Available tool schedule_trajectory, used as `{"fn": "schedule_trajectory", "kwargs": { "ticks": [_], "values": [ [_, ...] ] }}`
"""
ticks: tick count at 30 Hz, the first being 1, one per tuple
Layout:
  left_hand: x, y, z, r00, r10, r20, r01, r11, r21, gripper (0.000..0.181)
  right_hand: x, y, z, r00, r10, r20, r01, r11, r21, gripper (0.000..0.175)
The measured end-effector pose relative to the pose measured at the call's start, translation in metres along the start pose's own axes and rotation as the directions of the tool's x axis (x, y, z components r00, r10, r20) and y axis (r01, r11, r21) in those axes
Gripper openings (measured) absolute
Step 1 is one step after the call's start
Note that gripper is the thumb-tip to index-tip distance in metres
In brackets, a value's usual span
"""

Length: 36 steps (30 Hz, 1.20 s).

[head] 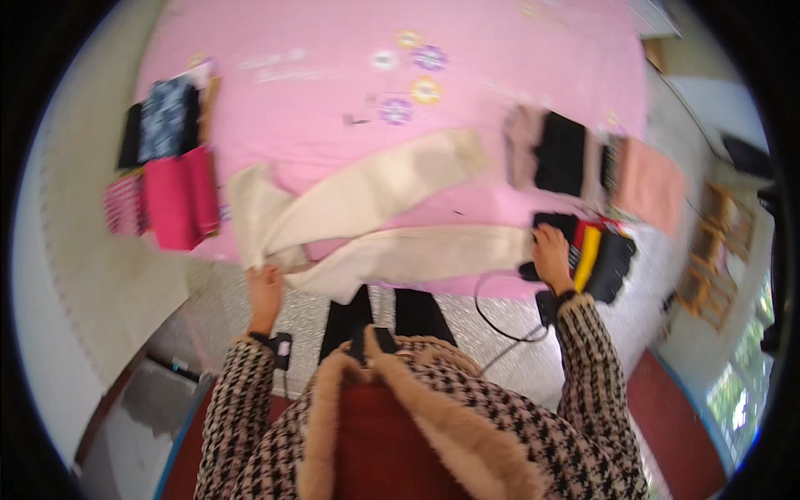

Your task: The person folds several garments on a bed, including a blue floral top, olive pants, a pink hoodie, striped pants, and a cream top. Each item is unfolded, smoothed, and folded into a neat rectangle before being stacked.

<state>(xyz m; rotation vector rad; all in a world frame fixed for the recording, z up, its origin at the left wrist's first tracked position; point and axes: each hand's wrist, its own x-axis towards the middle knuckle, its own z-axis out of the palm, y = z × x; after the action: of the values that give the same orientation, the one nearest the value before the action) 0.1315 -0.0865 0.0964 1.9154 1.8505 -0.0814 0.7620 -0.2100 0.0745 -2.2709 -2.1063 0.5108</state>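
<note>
A cream pair of knitted trousers or leggings (387, 187) lies spread on a pink patterned bedspread (300, 106). Its two legs run to the right, one angled away from me and the other along the near edge. At the left, my left hand (265, 294) pinches the near edge of the cream cloth. My right hand (551, 256) rests at the right end of the nearer leg, beside folded dark clothing with red and yellow bands (587, 256). Blur hides whether its fingers grip the cloth.
Folded clothes lie at the left, among them a bright pink piece (178, 200) and a blue patterned one (165, 119). On the right are a black piece (559, 153) and a peach one (650, 181). A dark cable (478, 300) hangs near my right wrist. Wooden chairs (719, 262) stand beyond.
</note>
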Motion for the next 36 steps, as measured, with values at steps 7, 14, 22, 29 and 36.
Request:
{"fn": "schedule_trajectory", "kwargs": {
  "ticks": [7, 14, 22, 29, 36],
  "values": [
    [0.005, -0.003, 0.008, 0.998, -0.036, 0.045, 0.037, 0.999, -0.022, 0.017, 0.007, 0.071, -0.093, 0.996, 0.061, 0.068, -0.018, 0.857, -0.515, 0.015],
    [0.009, 0.003, 0.004, 0.994, -0.085, 0.072, 0.078, 0.993, 0.09, 0.021, 0.066, 0.076, -0.166, 0.951, 0.202, -0.233, -0.225, 0.971, -0.081, 0.015],
    [0.017, 0.03, -0.01, 0.961, -0.236, 0.147, 0.21, 0.962, 0.175, 0.03, 0.128, 0.068, -0.168, 0.881, 0.368, -0.297, -0.283, 0.913, 0.293, 0.019],
    [0.005, 0.03, -0.006, 0.987, -0.154, -0.04, 0.157, 0.985, 0.077, 0.019, 0.155, -0.007, 0.025, 0.941, 0.3, 0.154, -0.336, 0.803, 0.492, 0.027],
    [-0.008, 0.035, -0.004, 0.975, -0.198, -0.105, 0.193, 0.98, -0.056, 0.013, 0.216, -0.059, 0.123, 0.772, 0.584, 0.252, -0.575, 0.471, 0.669, 0.051]
  ]
}}
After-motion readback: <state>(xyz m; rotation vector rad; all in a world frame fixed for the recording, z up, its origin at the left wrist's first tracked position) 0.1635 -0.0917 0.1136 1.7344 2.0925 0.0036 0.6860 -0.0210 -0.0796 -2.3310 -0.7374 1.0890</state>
